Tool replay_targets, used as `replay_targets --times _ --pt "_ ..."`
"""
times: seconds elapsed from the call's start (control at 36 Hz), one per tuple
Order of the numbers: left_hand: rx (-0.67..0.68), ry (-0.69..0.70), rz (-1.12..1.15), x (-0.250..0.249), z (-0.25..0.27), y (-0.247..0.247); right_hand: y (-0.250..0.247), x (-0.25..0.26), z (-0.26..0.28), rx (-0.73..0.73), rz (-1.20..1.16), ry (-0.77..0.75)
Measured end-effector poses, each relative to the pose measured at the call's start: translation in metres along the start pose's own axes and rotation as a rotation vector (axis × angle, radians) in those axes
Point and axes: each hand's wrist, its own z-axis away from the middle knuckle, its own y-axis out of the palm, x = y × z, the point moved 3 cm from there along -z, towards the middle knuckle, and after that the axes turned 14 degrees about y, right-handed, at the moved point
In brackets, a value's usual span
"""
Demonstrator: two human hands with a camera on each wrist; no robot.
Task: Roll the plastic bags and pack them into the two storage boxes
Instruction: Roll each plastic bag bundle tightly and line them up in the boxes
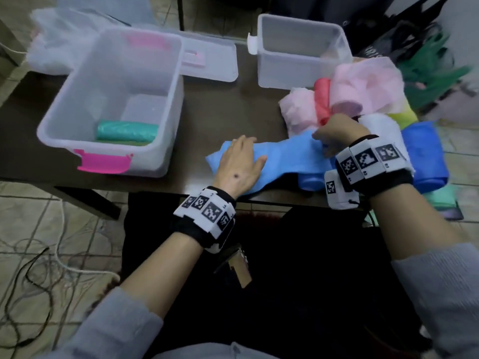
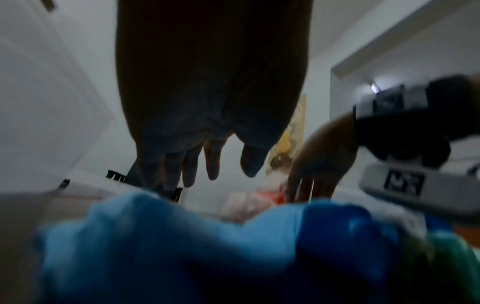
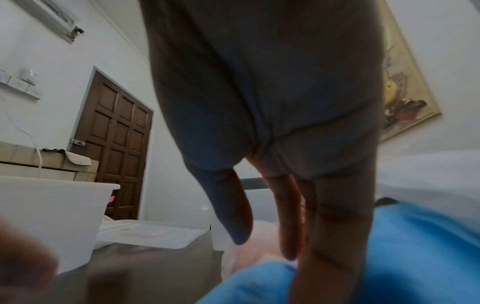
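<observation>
Nearest, at the table's (image 1: pixel 220 107) front edge: light blue bag (image 1: pixel 282 154) lies flat but rumpled, long axis running left to right across the person, one end toward the near box, the other toward the bag heap

Left hand (image 1: pixel 239 164) rests palm down on the bag's left end, fingers straight and slightly spread; probably pinning that end so the film does not slide

Right hand (image 1: pixel 337 133) sits on the bag's right end, fingers extended downward onto the film in the wrist view; whether they pinch a fold, cannot tell. Likely smoothing or drawing the bag taut before rolling

Just right of it: heap of waiting bags (image 1: pixel 363 99), pink, red, white, yellow, dark blue, green, kept within easy reach

Left, farther back: near box (image 1: pixel 77 104), pink latch toward the person, open, one rolled teal bag (image 1: pixel 127 130) lying along its front wall, axis left to right

Farthest: second box (image 1: pixel 267 47), open, nothing visible inside; a lid (image 1: pixel 220 60) lies between the boxes
</observation>
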Motion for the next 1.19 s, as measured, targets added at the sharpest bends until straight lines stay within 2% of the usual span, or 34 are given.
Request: replay_targets --times 0.06,0.14,0.22,0.31,0.5,0.61,0.69,0.78,0.83,0.89,0.94,0.97,1.08,1.14,1.19 --pt "0.103 -0.041 -0.058 0.010 0.002 0.012 0.004 -0.003 0.000 0.014 -0.016 0.003" --pt "0.169 -0.027 -0.168 0.023 0.003 0.012 0.007 -0.004 -0.006 0.058 -0.102 0.033" --pt "0.158 -0.033 -0.189 0.036 0.001 0.002 0.005 -0.003 -0.007 0.072 -0.123 0.052" --pt "0.172 -0.050 -0.182 0.048 -0.001 -0.007 0.005 0.001 -0.005 0.047 -0.027 0.026" --pt "0.210 -0.047 -0.175 0.059 -0.001 -0.014 0.021 0.008 0.002 0.178 0.051 0.039" --pt "0.203 -0.038 -0.137 0.061 0.000 -0.020 0.029 0.009 0.003 0.232 0.013 0.065" --pt "0.180 -0.022 -0.105 0.061 0.000 -0.023 0.038 0.010 0.007 0.237 -0.085 0.084" --pt "0.131 -0.023 -0.158 0.059 -0.001 -0.026 0.045 0.014 0.008 0.266 -0.286 0.083" --pt "0.013 0.005 -0.236 0.053 -0.001 -0.031 0.044 0.021 0.014 0.304 -0.395 0.056" --pt "-0.183 0.060 -0.217 0.042 -0.001 -0.038 0.040 0.030 0.018 0.328 -0.518 0.025" --pt "-0.344 0.044 -0.046 0.032 -0.005 -0.046 0.028 0.041 0.020 0.222 -0.673 -0.081" --pt "-0.357 -0.011 0.089 0.028 -0.009 -0.048 0.020 0.047 0.022 0.134 -0.735 -0.173" --pt "-0.223 -0.333 0.919 0.005 -0.025 -0.044 -0.017 0.064 0.046 -0.202 -0.860 -0.537" --pt "-0.149 -0.437 1.156 -0.002 -0.030 -0.045 -0.030 0.067 0.064 -0.359 -0.773 -0.762" --pt "-0.134 -0.452 1.314 -0.002 -0.036 -0.049 -0.034 0.066 0.081 -0.393 -0.593 -0.966"
